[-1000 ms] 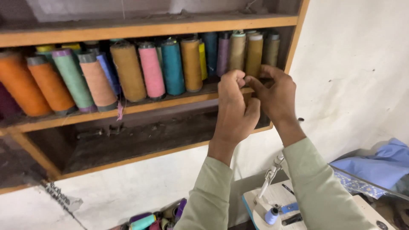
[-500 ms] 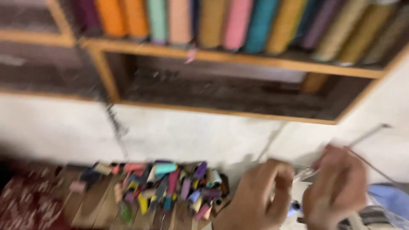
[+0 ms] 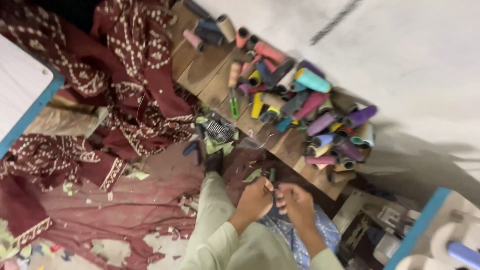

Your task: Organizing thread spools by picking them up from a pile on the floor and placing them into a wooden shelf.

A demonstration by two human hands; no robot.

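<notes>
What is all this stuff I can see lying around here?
thread spools: a heap too many to count, teal, purple, pink, yellow, on wooden boards by the wall
maroon patterned cloth: one, draped at left
fabric scraps: many, green and striped, on the floor
blue-edged white table: one corner, far left
blue printed cloth: one, under the hands
left hand: pinching something small, too blurred to tell
right hand: fingertips meeting the left
</notes>
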